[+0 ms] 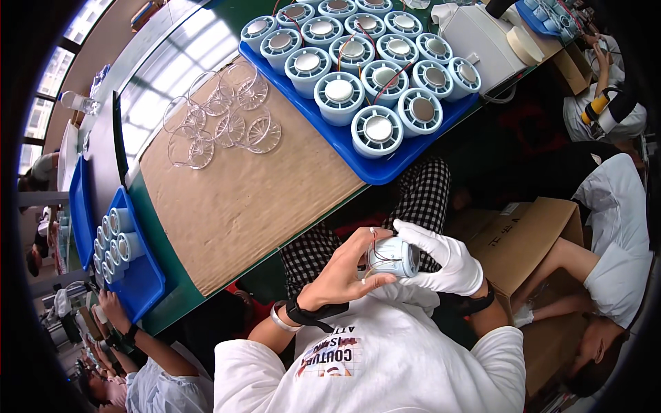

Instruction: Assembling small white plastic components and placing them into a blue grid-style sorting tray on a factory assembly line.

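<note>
Over my lap, both hands are closed round a light blue cylindrical plastic housing with thin dark and red wires across its side. My bare left hand grips its left end, thumb below and fingers above. On the other end is my right hand, in a white glove, with its fingers along the top and right side. The housing is tilted on its side, and its right end is partly hidden by the glove. Several similar light blue housings with round silvery discs stand in a blue tray beyond my hands.
Clear plastic cups lie grouped on a cardboard sheet on the green table. At the left, another blue tray holds light blue cylinders beside a co-worker's hand. A cardboard box and another person are close at my right.
</note>
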Tool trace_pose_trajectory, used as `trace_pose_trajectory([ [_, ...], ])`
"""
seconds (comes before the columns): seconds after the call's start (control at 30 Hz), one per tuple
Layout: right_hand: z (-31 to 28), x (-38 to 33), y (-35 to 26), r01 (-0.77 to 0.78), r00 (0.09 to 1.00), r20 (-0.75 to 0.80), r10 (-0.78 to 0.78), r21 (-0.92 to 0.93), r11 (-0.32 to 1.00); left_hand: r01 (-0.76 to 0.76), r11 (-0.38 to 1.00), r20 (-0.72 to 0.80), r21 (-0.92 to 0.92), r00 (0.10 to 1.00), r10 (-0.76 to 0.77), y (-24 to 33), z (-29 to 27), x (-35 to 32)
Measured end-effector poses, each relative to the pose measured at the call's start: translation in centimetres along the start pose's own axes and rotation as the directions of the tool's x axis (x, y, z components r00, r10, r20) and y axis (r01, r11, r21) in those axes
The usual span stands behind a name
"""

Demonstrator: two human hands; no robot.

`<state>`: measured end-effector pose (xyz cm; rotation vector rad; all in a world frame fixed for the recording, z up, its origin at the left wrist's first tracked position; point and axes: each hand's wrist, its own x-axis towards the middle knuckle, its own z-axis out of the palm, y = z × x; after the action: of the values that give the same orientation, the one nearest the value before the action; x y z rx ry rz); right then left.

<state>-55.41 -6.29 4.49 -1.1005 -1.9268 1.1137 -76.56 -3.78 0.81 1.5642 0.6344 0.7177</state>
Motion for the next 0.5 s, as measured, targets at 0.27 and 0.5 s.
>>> trace_pose_trajectory([
  [0.27,0.3,0.5,-0.4,-0.103,0.993,0.05,0.107,-0.077,0.992,-0.071,0.984,-0.001,0.162,0.997,0.072,0.3,-0.1,-0.2],
  [0.5,0.8,0.6,-0.8,-0.112,0.993,-0.027,0.111,-0.03,0.993,-0.054,0.965,-0.029,0.256,0.998,0.063,1.2,-0.4,-0.3],
])
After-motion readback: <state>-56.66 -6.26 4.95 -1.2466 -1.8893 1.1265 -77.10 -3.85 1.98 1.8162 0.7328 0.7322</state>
